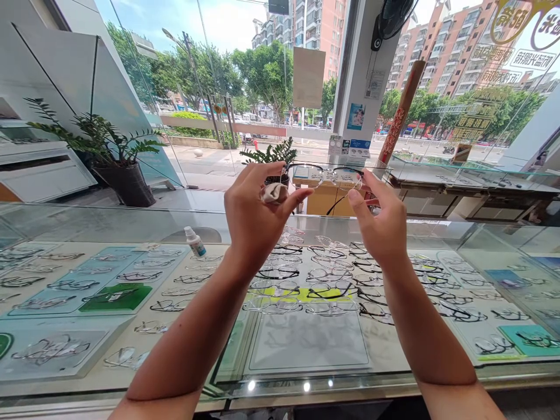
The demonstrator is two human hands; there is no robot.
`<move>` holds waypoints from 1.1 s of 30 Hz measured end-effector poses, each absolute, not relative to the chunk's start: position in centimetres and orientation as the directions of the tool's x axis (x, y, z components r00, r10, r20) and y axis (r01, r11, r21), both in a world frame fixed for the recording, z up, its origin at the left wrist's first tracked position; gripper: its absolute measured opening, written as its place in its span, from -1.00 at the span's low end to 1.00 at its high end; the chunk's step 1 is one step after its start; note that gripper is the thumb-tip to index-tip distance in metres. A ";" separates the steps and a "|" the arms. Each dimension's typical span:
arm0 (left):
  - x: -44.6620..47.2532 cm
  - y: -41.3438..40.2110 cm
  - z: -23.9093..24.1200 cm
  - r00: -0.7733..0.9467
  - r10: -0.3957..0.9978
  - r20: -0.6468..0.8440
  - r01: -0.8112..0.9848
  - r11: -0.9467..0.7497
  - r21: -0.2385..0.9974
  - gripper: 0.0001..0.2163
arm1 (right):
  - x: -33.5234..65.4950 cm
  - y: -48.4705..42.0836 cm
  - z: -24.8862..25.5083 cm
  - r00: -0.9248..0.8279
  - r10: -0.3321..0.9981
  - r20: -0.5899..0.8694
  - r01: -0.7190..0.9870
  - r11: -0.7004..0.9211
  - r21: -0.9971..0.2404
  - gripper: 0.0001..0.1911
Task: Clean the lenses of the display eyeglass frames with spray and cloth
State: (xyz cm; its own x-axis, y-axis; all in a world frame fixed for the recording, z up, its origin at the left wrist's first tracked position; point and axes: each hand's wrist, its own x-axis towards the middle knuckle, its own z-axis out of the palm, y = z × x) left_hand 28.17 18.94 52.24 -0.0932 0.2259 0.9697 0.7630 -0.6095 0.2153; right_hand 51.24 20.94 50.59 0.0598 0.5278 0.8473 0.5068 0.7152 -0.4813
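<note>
We pinch the glasses (330,175) between left grip (251,207) and right grip (385,214), best clear of the lenses (306,177), cloth (274,193) inside the left.

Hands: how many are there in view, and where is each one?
2. The left hand holds one end of the raised eyeglasses, with a crumpled cloth tucked in it; the right hand holds the other end. No others show.
</note>
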 end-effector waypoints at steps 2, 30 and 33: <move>28.2 18.9 52.3 -0.087 0.214 0.973 0.768 -0.608 0.202 -0.57 | 51.2 21.0 50.6 0.057 0.538 0.841 0.503 0.713 -0.490 -0.41; 27.6 20.6 52.1 -0.174 0.413 0.894 0.610 -0.668 0.427 -0.50 | 51.2 20.6 51.0 0.086 0.414 0.906 0.524 0.754 -0.395 -0.46; 27.6 20.5 52.0 -0.170 0.390 0.905 0.643 -0.652 0.402 -0.51 | 51.2 20.7 51.0 0.095 0.436 0.895 0.522 0.744 -0.418 -0.47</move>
